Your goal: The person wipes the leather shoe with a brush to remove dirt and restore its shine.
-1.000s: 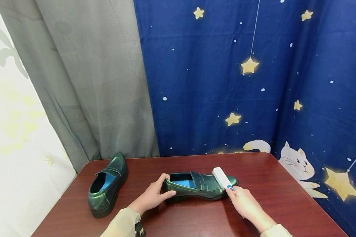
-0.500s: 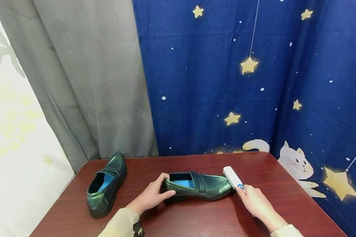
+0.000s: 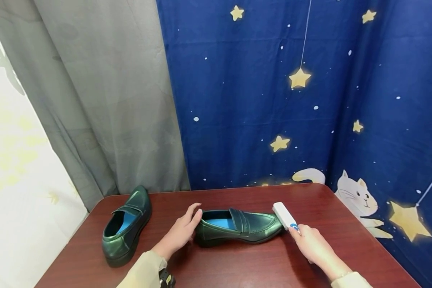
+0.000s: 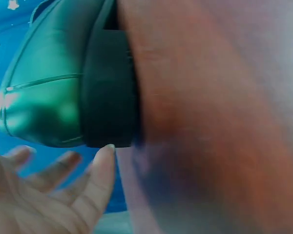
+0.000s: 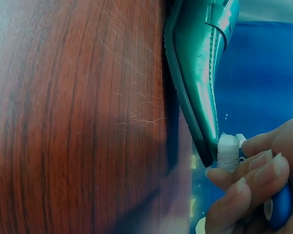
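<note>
A dark green loafer (image 3: 252,226) with a blue insole lies sideways on the table, its toe to the right. Just off its heel is my left hand (image 3: 181,232), fingers loosely spread; the left wrist view shows a gap below the heel, with the thumb (image 4: 103,165) close to its edge. My right hand (image 3: 315,244) grips the handle of a white brush (image 3: 284,215). In the right wrist view the white bristles (image 5: 228,151) meet the loafer's toe tip, and the blue handle end (image 5: 279,207) shows below the curled fingers.
The matching green loafer (image 3: 127,228) stands at the table's left side, toe pointing away. Behind the reddish-brown table (image 3: 234,264) hang a grey curtain (image 3: 122,100) and a blue star-patterned curtain (image 3: 237,100). Pale fine strands (image 5: 146,119) lie on the wood.
The brush has moved right along the loafer's front to its toe tip. My left hand has let go of the heel and shifted slightly left.
</note>
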{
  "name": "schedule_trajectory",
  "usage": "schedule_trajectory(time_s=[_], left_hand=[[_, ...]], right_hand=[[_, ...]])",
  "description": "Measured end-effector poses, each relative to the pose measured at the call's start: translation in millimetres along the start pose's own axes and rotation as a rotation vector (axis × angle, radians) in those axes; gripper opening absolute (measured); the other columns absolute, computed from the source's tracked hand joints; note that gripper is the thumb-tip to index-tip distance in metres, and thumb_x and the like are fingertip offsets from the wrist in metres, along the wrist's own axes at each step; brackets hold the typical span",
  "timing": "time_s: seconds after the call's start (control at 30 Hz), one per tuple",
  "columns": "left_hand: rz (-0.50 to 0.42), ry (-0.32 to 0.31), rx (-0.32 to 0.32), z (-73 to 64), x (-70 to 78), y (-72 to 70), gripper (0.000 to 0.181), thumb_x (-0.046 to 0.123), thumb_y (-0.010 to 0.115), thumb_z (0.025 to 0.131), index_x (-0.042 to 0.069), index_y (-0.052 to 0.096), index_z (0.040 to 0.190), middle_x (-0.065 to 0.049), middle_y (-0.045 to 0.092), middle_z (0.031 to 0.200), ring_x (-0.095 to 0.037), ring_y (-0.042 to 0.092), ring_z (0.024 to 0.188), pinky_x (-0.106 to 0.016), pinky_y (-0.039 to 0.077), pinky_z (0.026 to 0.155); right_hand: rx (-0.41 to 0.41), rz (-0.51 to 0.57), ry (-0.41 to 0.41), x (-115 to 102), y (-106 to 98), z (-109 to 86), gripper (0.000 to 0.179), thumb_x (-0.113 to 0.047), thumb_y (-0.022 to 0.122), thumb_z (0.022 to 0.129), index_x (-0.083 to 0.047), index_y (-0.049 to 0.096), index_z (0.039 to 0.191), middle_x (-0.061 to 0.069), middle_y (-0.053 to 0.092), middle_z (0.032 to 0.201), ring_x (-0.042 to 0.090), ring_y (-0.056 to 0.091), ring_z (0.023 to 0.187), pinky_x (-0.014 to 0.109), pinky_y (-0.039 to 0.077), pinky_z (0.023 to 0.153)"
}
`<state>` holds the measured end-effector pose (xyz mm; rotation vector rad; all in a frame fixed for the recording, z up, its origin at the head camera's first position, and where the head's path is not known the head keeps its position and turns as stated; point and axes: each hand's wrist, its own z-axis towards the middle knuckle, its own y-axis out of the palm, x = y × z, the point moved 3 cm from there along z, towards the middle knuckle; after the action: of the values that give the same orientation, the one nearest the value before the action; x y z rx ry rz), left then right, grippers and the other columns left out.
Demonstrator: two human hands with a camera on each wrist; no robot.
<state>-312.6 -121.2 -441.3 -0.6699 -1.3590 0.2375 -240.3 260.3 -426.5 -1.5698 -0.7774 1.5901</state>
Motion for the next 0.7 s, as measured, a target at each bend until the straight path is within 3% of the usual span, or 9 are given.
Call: schedule_trajectory(time_s=[0.07, 0.13, 0.27, 0.37, 0.5, 0.6, 0.7], left_hand=[[-0.023, -0.053, -0.022, 3.6, 3.1, -0.3, 0.070, 0.069, 0.035, 0.100, 0.020, 0.040, 0.151, -0.020, 0.061, 0.085, -0.025, 0.055, 0.055, -0.037, 0.055, 0.057], [-0.045, -0.105, -0.027, 6.5, 6.0, 0.0, 0.079, 0.074, 0.036, 0.097, 0.014, 0.046, 0.147, -0.021, 0.064, 0.100, -0.027, 0.057, 0.057, -0.040, 0.058, 0.058], [-0.089, -0.199, -0.040, 11.5, 11.9, 0.3, 0.079, 0.070, 0.047, 0.096, 0.005, 0.054, 0.140, -0.019, 0.061, 0.122, -0.026, 0.062, 0.067, -0.042, 0.060, 0.057], [-0.117, -0.237, -0.097, 15.1, 16.2, 0.5, 0.062, 0.052, 0.056, 0.099, -0.001, 0.057, 0.133, -0.017, 0.061, 0.115, -0.024, 0.065, 0.081, -0.042, 0.061, 0.061], [-0.199, -0.246, -0.165, 17.8, 20.9, 2.3, 0.030, 0.025, 0.048, 0.097, -0.001, 0.061, 0.106, -0.014, 0.060, 0.100, -0.023, 0.063, 0.083, -0.041, 0.061, 0.064], [-0.253, -0.249, -0.154, 17.6, 23.4, 4.2, 0.022, 0.017, 0.041, 0.094, 0.003, 0.058, 0.090, -0.012, 0.059, 0.093, -0.023, 0.061, 0.076, -0.040, 0.061, 0.060], [-0.271, -0.250, -0.115, 17.5, 25.9, 6.2, 0.019, 0.014, 0.040, 0.092, 0.005, 0.055, 0.086, -0.011, 0.056, 0.089, -0.024, 0.060, 0.071, -0.040, 0.060, 0.056]], right_hand=[[-0.003, 0.006, 0.006, 1, 0, 0.3, 0.027, -0.027, 0.054, 0.102, -0.005, 0.058, 0.086, 0.005, 0.048, 0.066, 0.019, 0.047, 0.057, 0.033, 0.041, 0.053], [-0.007, 0.012, 0.011, 2, 0, 0.7, 0.028, -0.027, 0.054, 0.103, -0.005, 0.058, 0.087, 0.005, 0.047, 0.066, 0.019, 0.047, 0.056, 0.033, 0.041, 0.052], [-0.012, 0.029, 0.019, 3, 1, 0.8, 0.028, -0.028, 0.053, 0.103, -0.006, 0.057, 0.085, 0.005, 0.046, 0.065, 0.019, 0.047, 0.054, 0.033, 0.042, 0.049], [-0.011, 0.033, 0.019, 3, 0, 0.6, 0.029, -0.028, 0.053, 0.103, -0.006, 0.056, 0.084, 0.005, 0.046, 0.065, 0.019, 0.047, 0.054, 0.033, 0.042, 0.049], [-0.005, 0.037, 0.017, 4, 0, 0.8, 0.029, -0.027, 0.053, 0.103, -0.005, 0.056, 0.083, 0.005, 0.046, 0.065, 0.019, 0.047, 0.053, 0.033, 0.042, 0.048], [-0.008, 0.056, 0.018, 5, 0, 0.8, 0.029, -0.027, 0.053, 0.103, -0.005, 0.057, 0.085, 0.005, 0.046, 0.064, 0.018, 0.048, 0.050, 0.033, 0.043, 0.046], [-0.004, 0.061, 0.017, 5, 0, 0.5, 0.029, -0.027, 0.053, 0.103, -0.004, 0.057, 0.085, 0.005, 0.046, 0.065, 0.018, 0.048, 0.049, 0.033, 0.043, 0.045]])
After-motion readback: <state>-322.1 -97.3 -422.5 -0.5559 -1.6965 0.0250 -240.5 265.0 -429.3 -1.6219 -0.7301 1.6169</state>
